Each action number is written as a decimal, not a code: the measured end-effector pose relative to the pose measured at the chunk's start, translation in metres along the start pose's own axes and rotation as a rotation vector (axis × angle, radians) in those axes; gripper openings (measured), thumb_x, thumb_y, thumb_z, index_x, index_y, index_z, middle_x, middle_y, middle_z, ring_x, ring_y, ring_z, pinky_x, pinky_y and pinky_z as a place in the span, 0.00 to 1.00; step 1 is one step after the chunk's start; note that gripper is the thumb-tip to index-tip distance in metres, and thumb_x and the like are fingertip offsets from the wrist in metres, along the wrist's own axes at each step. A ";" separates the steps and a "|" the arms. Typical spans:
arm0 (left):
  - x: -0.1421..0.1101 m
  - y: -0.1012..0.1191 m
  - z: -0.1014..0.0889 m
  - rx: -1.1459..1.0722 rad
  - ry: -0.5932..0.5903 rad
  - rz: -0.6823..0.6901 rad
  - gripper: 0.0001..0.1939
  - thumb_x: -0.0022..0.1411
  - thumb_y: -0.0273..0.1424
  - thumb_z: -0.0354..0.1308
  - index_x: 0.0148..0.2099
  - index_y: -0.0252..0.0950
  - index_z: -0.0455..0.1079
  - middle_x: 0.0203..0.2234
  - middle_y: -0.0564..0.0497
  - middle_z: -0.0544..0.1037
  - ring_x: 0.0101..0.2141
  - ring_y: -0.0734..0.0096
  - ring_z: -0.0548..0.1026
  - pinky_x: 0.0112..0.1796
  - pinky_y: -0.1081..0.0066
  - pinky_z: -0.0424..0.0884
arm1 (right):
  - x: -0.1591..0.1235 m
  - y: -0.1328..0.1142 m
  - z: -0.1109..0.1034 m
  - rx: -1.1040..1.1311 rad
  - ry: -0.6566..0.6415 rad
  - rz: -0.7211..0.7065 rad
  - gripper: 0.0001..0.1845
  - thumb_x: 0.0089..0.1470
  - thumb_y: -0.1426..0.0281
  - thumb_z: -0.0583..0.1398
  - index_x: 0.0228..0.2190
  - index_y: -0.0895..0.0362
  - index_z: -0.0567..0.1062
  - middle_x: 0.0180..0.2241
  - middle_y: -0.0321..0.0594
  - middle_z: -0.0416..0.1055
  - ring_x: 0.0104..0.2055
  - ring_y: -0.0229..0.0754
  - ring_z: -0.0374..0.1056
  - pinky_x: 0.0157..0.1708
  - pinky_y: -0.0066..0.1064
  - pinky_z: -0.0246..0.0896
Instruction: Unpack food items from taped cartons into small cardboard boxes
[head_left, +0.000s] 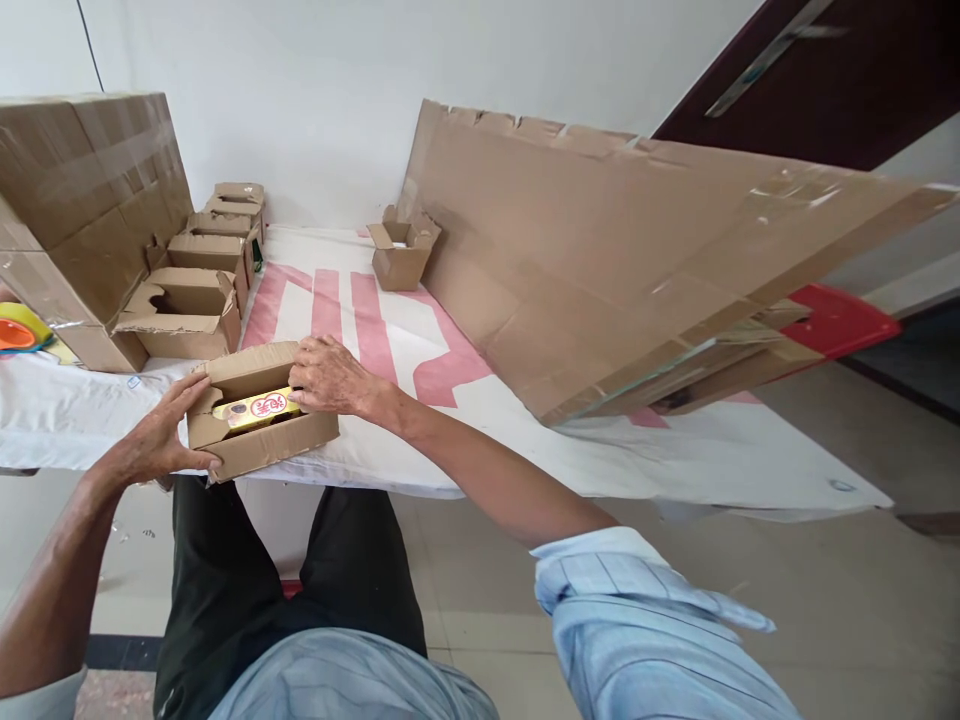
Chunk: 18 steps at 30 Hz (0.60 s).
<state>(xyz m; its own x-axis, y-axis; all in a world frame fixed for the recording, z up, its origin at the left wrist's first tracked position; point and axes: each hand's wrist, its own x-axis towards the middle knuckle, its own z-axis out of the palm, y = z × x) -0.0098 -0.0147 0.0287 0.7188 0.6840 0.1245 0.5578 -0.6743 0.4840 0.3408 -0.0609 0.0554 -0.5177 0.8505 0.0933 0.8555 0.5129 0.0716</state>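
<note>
- The left hand (161, 432) is holding the open brown box (270, 445) at its left end. Its thumb is pressing by the near corner and its fingers are reaching to the far corner, so it is gripping the box.
- The right hand (330, 378) is bending its fingers over the right end of the same box, by the end of the yellow pack (259, 408). The fingers are hiding their own tips, so one cannot tell if they are pinching the pack.
- The yellow pack is lying inside the open brown box, and red marks are showing on its top.
- The open brown box is sitting at the near edge of the white cloth (525, 455), and the cloth is showing pink-red shapes.
- A row of open boxes (172, 338) is running away toward the wall, just past the held box.
- A big brown box (82, 180) is standing at the left of that row.
- A small open box (400, 268) is standing farther back, next to the large cardboard sheet (600, 230).
- The large cardboard sheet is leaning on the right side, and a red thing (847, 320) is poking out behind it.
</note>
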 end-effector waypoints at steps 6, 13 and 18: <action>0.000 0.003 0.001 -0.040 0.002 -0.013 0.68 0.55 0.69 0.76 0.86 0.43 0.56 0.84 0.36 0.56 0.82 0.29 0.56 0.79 0.35 0.56 | 0.000 -0.004 -0.002 0.157 -0.087 0.211 0.20 0.66 0.60 0.68 0.55 0.57 0.82 0.61 0.58 0.75 0.61 0.62 0.67 0.52 0.48 0.69; 0.000 0.008 0.001 -0.044 0.004 -0.030 0.67 0.55 0.67 0.76 0.86 0.47 0.56 0.84 0.39 0.57 0.81 0.28 0.57 0.79 0.33 0.57 | 0.006 -0.005 -0.011 0.260 -0.166 0.237 0.25 0.56 0.63 0.74 0.53 0.54 0.78 0.61 0.54 0.72 0.61 0.63 0.66 0.54 0.49 0.71; -0.002 0.007 0.004 -0.074 0.006 -0.021 0.66 0.57 0.65 0.77 0.87 0.48 0.56 0.84 0.39 0.55 0.81 0.29 0.56 0.79 0.33 0.56 | -0.003 -0.015 -0.022 0.288 -0.140 0.253 0.19 0.65 0.70 0.64 0.56 0.56 0.78 0.58 0.53 0.75 0.56 0.59 0.71 0.50 0.47 0.71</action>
<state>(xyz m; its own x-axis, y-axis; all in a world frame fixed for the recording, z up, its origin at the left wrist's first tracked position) -0.0060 -0.0215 0.0284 0.7044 0.6998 0.1186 0.5406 -0.6373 0.5492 0.3295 -0.0736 0.0758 -0.3004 0.9515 -0.0656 0.9347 0.2800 -0.2187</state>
